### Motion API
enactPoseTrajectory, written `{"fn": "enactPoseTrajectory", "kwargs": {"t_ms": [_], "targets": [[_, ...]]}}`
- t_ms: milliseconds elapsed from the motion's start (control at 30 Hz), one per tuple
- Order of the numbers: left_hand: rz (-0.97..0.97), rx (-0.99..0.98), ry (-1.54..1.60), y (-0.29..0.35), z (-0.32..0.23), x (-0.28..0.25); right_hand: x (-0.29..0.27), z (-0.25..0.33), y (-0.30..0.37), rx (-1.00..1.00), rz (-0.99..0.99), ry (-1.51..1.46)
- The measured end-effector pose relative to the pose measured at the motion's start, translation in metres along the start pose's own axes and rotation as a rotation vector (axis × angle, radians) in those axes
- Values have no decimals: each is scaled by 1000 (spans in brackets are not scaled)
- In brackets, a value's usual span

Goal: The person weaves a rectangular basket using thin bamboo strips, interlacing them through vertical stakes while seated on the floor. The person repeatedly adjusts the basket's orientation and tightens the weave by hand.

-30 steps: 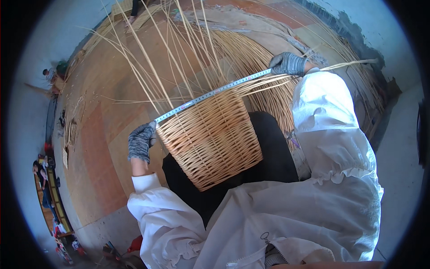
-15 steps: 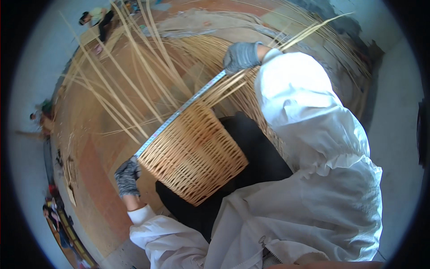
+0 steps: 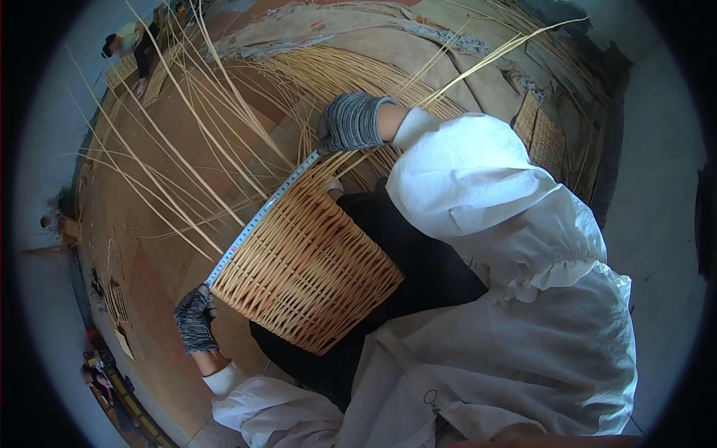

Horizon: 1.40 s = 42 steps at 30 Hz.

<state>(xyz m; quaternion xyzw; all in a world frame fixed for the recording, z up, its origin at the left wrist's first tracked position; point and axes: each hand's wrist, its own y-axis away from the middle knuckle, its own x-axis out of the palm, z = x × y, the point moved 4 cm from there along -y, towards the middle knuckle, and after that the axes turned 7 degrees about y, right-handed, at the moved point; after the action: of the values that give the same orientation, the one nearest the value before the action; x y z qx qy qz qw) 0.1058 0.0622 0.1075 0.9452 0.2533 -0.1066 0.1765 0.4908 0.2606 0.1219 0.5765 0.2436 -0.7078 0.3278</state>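
Note:
A partly woven wicker basket (image 3: 310, 272) rests tilted on my lap, over dark cloth. Long loose willow rods (image 3: 175, 149) fan out from its upper edge to the far left. A pale tape measure (image 3: 261, 214) is pulled straight along that edge. My left hand (image 3: 196, 321), in a grey knitted glove, closes on the tape's near-left end at the basket's corner. At the far end, my gloved right hand (image 3: 354, 123) is curled over the tape; its fingertips are mostly hidden, and so is any tape case inside it.
A big bundle of rods (image 3: 351, 71) lies behind my right hand, beside brown cloth sheeting (image 3: 314, 30). Woven panels (image 3: 538, 134) lean at the right. Another person (image 3: 133, 46) sits far left; others are along the left wall.
The basket, tape and both hands have shifted left and a little down in view. My right hand has come closer to the basket's upper right corner, with less tape showing beyond it.

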Motion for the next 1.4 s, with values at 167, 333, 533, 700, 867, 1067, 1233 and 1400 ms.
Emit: {"fn": "enactPoseTrajectory", "kwargs": {"t_ms": [167,333,533,700,867,1067,1233,1400], "targets": [[11,42,35,-5,2,5,7,-7,3,24,-79,28],[16,105,463,14,38,8,-33,40,30,-52,-597,242],[-310,440,242,78,101,27,36,24,144,-11,-438,-261],[-412,520,159,109,82,47,228,-66,301,578,-66,-640],[-91,917,-280,117,-30,103,86,23,203,533,-385,-285],[-91,298,-911,17,-44,164,16,114,-24,316,-488,-379],[-243,470,-821,52,-29,139,17,157,-47,396,-135,-170],[-496,735,-647,118,-31,118,13,197,-3,272,-310,-105]]}}
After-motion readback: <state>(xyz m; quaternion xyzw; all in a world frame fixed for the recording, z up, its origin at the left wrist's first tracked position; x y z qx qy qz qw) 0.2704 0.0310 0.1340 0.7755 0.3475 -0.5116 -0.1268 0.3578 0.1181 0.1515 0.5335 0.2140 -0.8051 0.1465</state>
